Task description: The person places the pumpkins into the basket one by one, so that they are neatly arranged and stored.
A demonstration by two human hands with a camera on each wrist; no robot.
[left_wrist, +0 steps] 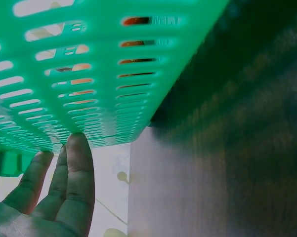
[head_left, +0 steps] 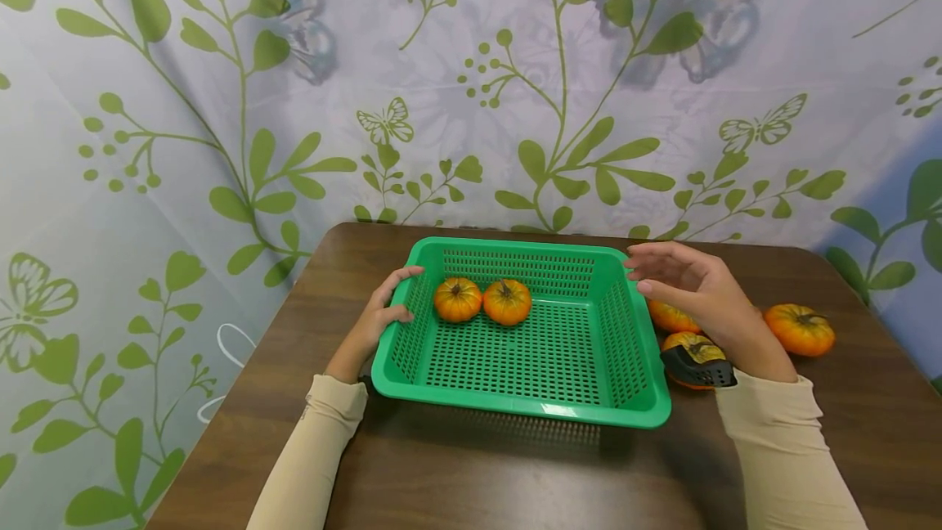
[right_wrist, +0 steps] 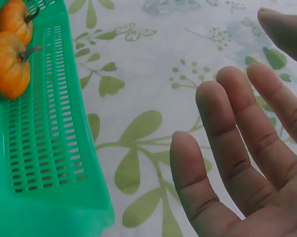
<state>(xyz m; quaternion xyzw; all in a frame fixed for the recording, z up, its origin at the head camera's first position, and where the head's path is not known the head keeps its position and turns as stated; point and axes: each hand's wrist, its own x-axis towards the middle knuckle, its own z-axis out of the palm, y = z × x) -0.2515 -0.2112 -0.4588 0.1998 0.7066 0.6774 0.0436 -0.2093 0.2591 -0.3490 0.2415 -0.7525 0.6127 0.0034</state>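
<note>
A green plastic basket with slotted walls is at the middle of the table. Two small orange pumpkins sit side by side in its back left part. My left hand grips the basket's left rim, thumb on top; in the left wrist view its fingers reach against the outside of the slotted wall. My right hand hovers just beyond the right rim, fingers spread and holding nothing. The right wrist view shows that palm and its loosely bent fingers apart from the basket.
Right of the basket, two pumpkins lie partly hidden beneath my right hand and its black wrist camera. Another pumpkin stands farther right on the brown table. A leaf-patterned curtain hangs behind the table.
</note>
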